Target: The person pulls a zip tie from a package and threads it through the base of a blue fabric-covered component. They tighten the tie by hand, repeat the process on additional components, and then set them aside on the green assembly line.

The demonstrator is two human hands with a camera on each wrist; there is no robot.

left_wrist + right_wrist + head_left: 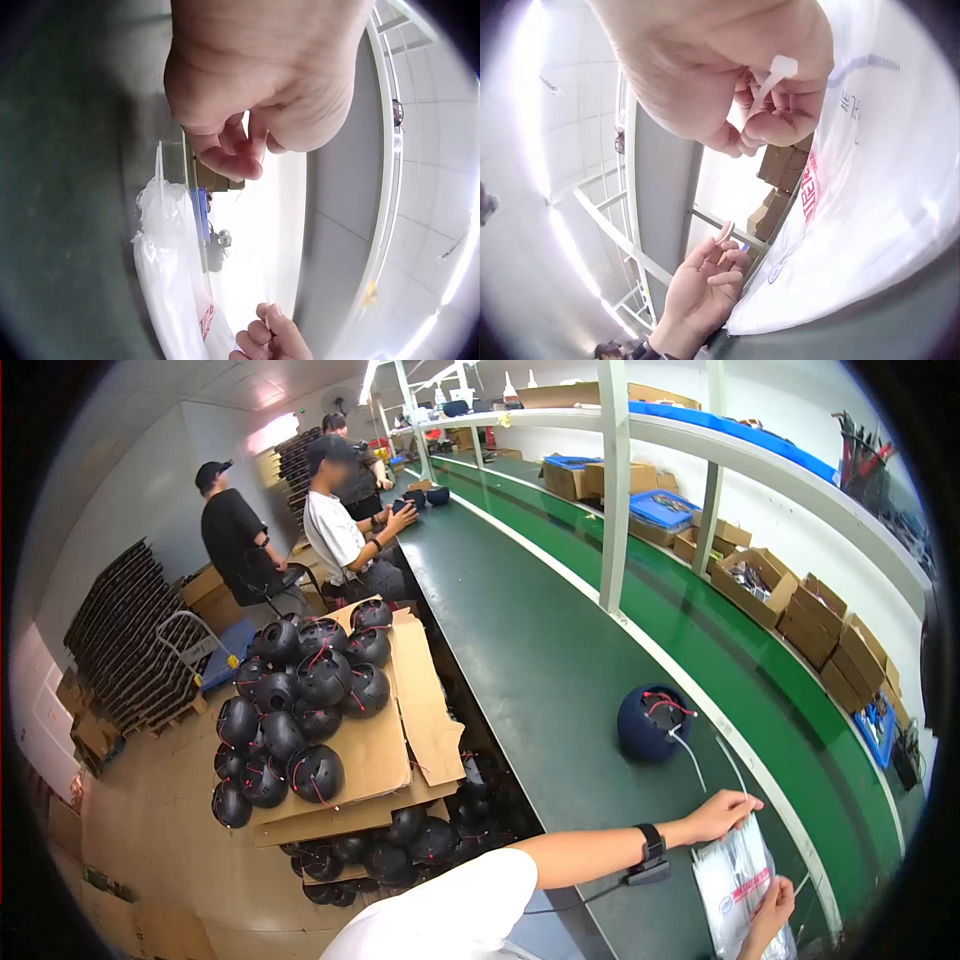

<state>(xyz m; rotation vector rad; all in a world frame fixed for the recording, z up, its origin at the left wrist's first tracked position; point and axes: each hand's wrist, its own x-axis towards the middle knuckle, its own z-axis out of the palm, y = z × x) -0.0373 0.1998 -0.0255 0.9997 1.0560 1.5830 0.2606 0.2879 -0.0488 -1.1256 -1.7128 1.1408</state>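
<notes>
Pinching one plastic bag (735, 885), two hands, left hand (722, 815), right hand (772, 912)

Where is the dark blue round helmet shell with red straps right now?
In the head view, the dark blue helmet shell sits alone on the dark green conveyor belt, just beyond the left hand.

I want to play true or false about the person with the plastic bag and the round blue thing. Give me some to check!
1. Both hands hold the plastic bag. True: the left hand pinches its top, and the right hand holds it lower down.
2. The blue helmet sits on the dark green belt. True.
3. The blue helmet is inside the bag. False: it sits apart, beyond the bag.
4. The black helmets are piled on cardboard beside the belt. True.
5. The right hand is empty in its grip. False: it also pinches a white cable tie.
</notes>
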